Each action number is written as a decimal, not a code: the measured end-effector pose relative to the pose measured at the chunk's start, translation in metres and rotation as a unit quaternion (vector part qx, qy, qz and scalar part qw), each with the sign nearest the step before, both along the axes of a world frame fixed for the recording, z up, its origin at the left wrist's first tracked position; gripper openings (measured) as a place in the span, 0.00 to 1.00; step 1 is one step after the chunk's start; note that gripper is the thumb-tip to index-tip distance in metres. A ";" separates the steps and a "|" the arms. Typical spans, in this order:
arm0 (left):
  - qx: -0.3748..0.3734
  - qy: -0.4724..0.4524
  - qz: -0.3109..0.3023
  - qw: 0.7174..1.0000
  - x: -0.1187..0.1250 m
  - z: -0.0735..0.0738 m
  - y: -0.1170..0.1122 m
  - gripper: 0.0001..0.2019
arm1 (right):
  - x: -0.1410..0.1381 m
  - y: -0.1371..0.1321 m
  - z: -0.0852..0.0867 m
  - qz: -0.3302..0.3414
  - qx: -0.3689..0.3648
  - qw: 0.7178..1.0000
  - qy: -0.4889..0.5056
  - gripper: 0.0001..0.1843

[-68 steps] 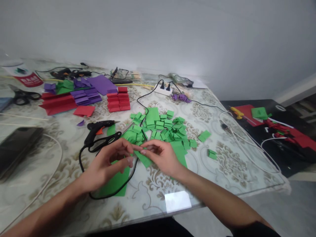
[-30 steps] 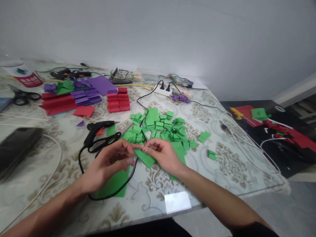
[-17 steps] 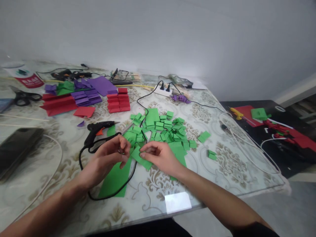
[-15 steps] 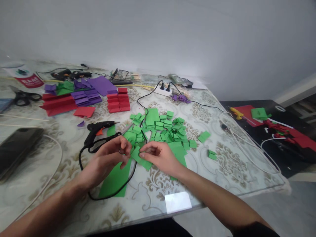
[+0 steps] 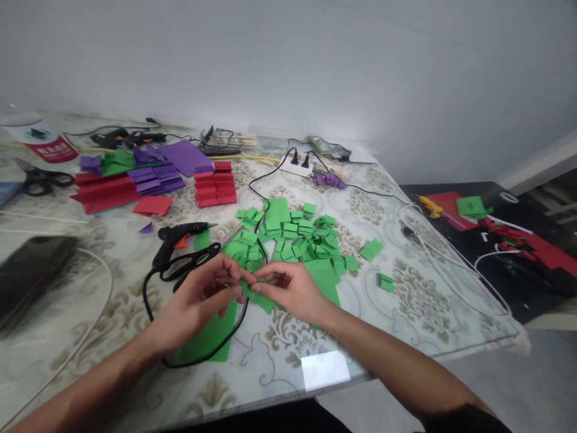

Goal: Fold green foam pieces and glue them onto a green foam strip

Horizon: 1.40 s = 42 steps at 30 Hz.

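Between my two hands is a small piece of green paper (image 5: pixel 262 300), lifted a little above the table. My right hand (image 5: pixel 288 287) pinches it with thumb and fingertips. My left hand (image 5: pixel 211 291) pinches the paper's left edge, fingertips close to those of the right. A larger green sheet (image 5: pixel 210 337) lies beneath my left hand. Just beyond my hands spreads a heap of small folded green paper pieces (image 5: pixel 311 234). Black-handled scissors (image 5: pixel 192 260) lie beside my left hand, their blades reaching toward the heap. A black glue gun (image 5: pixel 178 240) rests behind them.
A black cord (image 5: pixel 202 362) loops around under my left hand. Folded red paper (image 5: pixel 215 187) and purple paper (image 5: pixel 155 178) lie farther back. A power strip (image 5: pixel 296 166) sits near the wall, a phone (image 5: pixel 33 276) at left. More scissors (image 5: pixel 42 179) stand near a cup (image 5: pixel 45 141).
My left hand has moved right to the green paper, and its fingertips now pinch the edge. My right hand keeps its hold almost in place.
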<state>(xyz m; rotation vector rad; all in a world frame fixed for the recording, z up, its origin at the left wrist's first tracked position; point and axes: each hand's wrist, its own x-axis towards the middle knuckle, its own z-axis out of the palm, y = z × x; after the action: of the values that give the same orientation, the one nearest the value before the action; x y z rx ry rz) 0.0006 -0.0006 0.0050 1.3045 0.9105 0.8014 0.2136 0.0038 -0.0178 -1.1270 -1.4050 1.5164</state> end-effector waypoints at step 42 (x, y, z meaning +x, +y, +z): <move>0.234 0.241 0.183 0.924 -0.018 -0.026 0.028 0.18 | -0.003 0.001 -0.008 -0.057 -0.010 0.998 -0.024 0.09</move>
<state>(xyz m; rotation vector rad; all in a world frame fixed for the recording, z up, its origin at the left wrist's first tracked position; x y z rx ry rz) -0.0171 0.0273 -0.0206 1.8293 1.4441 1.0525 0.2108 0.0051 -0.0263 -1.2405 -1.3370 1.4345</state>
